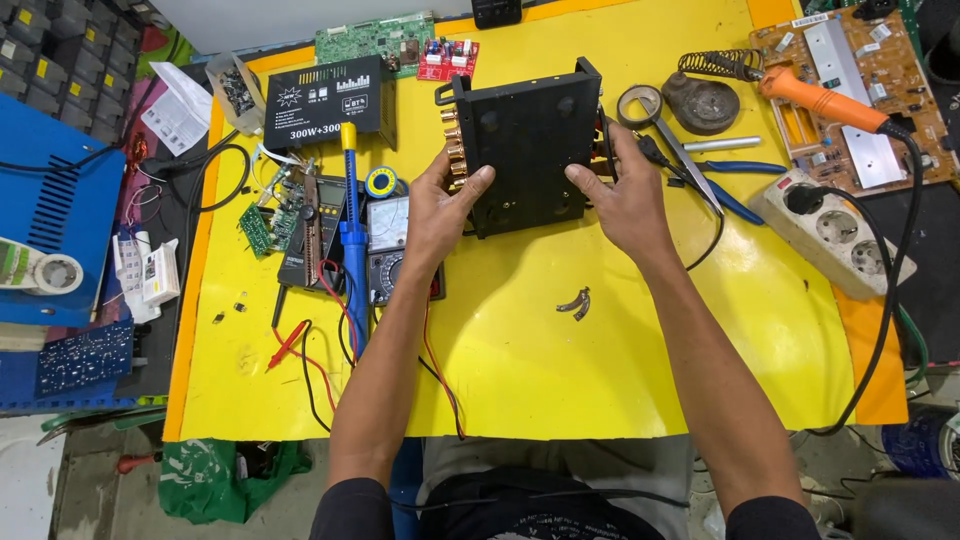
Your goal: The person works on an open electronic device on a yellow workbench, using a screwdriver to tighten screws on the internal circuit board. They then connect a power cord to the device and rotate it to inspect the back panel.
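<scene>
On the yellow table, both hands' grip clamps the black amplifier chassis: left hand; right hand.

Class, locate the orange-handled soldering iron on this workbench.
The orange-handled soldering iron lies at the bench's upper right, across a brown circuit board, beside its coiled stand, above the white power strip.

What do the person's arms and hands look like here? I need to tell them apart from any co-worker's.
Both forearms are bare. The left hand and right hand wear no gloves, and no rings or watch show. Dark sleeves are pushed up past the elbows at the bottom edge of the view.
</scene>
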